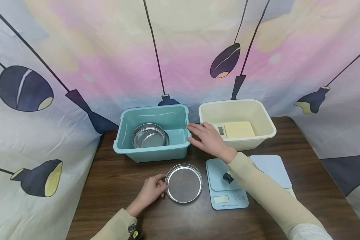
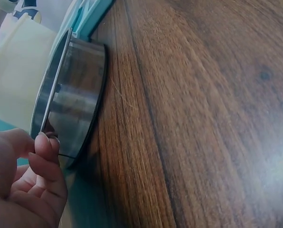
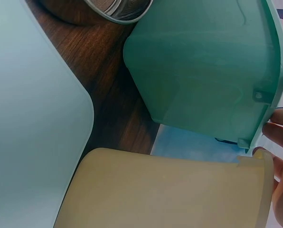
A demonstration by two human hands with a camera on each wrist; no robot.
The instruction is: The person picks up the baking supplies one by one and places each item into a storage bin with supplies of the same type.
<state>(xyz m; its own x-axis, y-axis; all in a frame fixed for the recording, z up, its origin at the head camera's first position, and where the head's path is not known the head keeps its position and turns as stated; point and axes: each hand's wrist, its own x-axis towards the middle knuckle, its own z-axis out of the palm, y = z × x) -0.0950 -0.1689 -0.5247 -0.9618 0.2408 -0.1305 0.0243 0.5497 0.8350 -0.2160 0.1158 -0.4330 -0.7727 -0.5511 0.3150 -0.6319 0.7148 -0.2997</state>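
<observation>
A round, shallow metal sieve (image 1: 184, 184) rests on the table, its mesh facing up. My left hand (image 1: 152, 190) pinches its rim from the left side; in the left wrist view the thumb and fingertip (image 2: 47, 147) meet at the rim of the sieve (image 2: 80, 90). My right hand (image 1: 209, 139) reaches over the gap between the two bins, its fingers extended to the right rim of the teal bin (image 1: 156, 155). In the right wrist view, fingers (image 3: 280, 134) lie right at that rim. Several more metal sieves (image 1: 150, 135) sit inside the teal bin.
A cream bin (image 1: 249, 143) at the back right holds a yellow kitchen scale (image 1: 239, 129). In front of it lie a light blue kitchen scale (image 1: 228, 196) and a pale scale (image 1: 273, 170), partly under my right forearm. A patterned cloth (image 1: 114, 50) hangs behind the wooden table (image 1: 108, 186).
</observation>
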